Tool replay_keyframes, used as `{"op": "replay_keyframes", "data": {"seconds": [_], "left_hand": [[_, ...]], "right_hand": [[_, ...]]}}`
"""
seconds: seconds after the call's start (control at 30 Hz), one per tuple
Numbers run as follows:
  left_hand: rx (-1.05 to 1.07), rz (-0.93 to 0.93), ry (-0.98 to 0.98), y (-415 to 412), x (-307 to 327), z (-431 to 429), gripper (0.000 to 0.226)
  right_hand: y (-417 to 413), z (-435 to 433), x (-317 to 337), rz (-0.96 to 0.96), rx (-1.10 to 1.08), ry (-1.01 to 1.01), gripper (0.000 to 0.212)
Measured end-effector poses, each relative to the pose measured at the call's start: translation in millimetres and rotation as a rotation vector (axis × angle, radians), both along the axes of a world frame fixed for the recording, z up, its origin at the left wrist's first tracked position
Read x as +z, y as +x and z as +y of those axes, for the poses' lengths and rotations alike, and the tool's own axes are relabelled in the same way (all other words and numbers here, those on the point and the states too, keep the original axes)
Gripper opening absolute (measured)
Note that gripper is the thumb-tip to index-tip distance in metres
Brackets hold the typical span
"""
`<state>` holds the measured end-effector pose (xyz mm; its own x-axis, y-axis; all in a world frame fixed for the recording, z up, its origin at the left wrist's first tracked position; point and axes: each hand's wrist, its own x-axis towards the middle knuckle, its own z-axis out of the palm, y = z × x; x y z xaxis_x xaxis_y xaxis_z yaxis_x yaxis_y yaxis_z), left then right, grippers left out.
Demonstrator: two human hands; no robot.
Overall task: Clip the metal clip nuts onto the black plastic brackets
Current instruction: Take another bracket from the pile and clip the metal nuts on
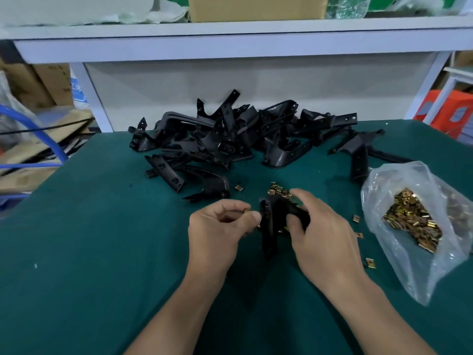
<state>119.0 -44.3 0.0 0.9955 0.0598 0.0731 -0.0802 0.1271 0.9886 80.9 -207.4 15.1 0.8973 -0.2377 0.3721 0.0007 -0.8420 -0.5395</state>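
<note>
1. Green matting covered the worktop (76, 252), and both bare forearms reached in from the bottom edge.
2. The right hand (325, 239) was wrapped around a black bracket (268, 226), fingers closed on its upper part, holding it just above the worktop in the middle of the view.
3. The left hand (217, 231) pinched a small brass-coloured clip nut (247, 210) between thumb and forefinger, right beside the left edge of the held bracket; whether the clip touched the bracket could not be told.
4. A small heap of clip nuts (280, 192) lay on the worktop just behind the hands, partly hidden by the right hand's fingers.
5. A single clip (238, 187) sat to the left of that heap, near a curved bracket (210, 185) lying apart from the rest.
6. A large pile of black brackets (230, 134) was tangled together at the far edge of the worktop.
7. A clear plastic bag (409, 265) lay open on the right side, with many more clip nuts inside.
8. A few stray clips (355, 218) were scattered between the right hand and the bag.
9. A white shelf (230, 29) ran across the top, carrying a cardboard box (256, 7).
</note>
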Motion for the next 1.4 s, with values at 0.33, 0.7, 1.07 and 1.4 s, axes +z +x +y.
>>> {"op": "replay_keyframes", "data": {"seconds": [0.33,0.7,1.07,1.4], "left_hand": [[-0.177,0.121,-0.115,-9,7,-4,0.017],[-0.295,0.127,-0.023,-11,7,-3,0.021],[-0.330,0.168,-0.046,-12,9,0,0.017],[-0.312,0.173,0.020,-14,4,-6,0.008]], "right_hand": [[4,-11,-4,-0.015,-0.075,0.226,0.017],[8,-21,-5,0.017,-0.012,0.315,0.018],[7,-23,-5,-0.037,0.038,0.282,0.019],[11,-26,-14,-0.020,0.037,0.337,0.018]]}}
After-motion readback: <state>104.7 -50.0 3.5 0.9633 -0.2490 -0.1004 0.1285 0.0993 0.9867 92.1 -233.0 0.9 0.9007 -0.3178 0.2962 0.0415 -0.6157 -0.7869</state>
